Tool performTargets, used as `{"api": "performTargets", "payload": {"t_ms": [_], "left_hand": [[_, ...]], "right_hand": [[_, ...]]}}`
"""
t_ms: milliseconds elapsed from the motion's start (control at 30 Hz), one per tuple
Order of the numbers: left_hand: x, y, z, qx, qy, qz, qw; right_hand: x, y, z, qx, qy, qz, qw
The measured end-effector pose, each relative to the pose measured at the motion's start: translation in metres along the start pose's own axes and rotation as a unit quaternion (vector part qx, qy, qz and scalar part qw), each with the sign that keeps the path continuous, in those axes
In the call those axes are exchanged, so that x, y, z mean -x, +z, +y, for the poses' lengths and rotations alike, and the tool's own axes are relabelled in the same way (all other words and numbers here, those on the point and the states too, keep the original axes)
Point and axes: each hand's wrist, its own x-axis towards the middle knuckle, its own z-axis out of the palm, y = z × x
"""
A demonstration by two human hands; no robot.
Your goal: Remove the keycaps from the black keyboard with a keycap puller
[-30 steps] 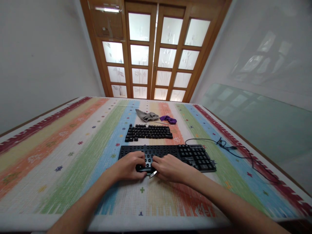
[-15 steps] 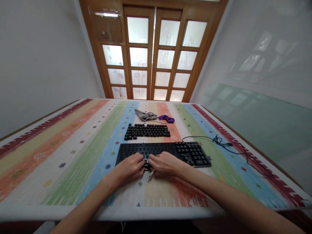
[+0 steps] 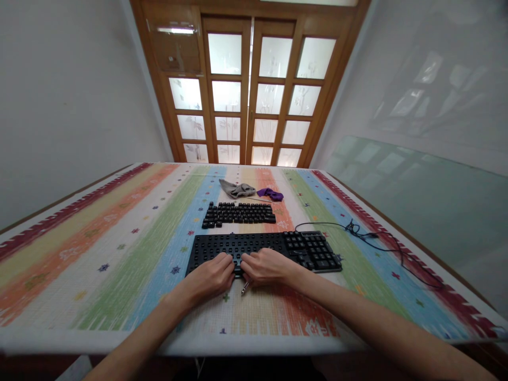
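Note:
The black keyboard lies crosswise in front of me, its main section stripped of keycaps and its number pad still capped. My left hand is closed at the keyboard's front edge, fingertips bent down by a black key; what they pinch, if anything, is hidden. Close beside it, my right hand is curled over the same edge. A slim silver metal tool sticks out below the right palm, held in that hand; its kind cannot be made out.
Loose black keycaps lie in rows behind the keyboard. Farther back are a grey cloth and a purple cloth. A black cable runs off to the right across the striped tablecloth. Glass-paned doors stand beyond.
Both hands stay at the keyboard's front edge with only a slight shift of the fingers. The view has tilted a little, and the keyboard sits slightly farther left.

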Motion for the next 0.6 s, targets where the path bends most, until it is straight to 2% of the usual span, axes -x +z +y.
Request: {"api": "performTargets", "payload": {"t_ms": [167,367,600], "left_hand": [[0.0,0.001,0.001,0.012,0.0,0.006,1.0],[0.004,0.006,0.003,0.05,-0.03,0.013,0.998],[-0.005,-0.007,-0.005,0.098,-0.065,-0.012,0.993]], "right_hand": [[0.001,0.007,-0.001,0.001,0.004,0.022,1.0],[0.001,0.013,0.001,-0.009,-0.005,0.03,1.0],[0.001,0.013,0.01,-0.033,-0.026,0.045,0.998]]}}
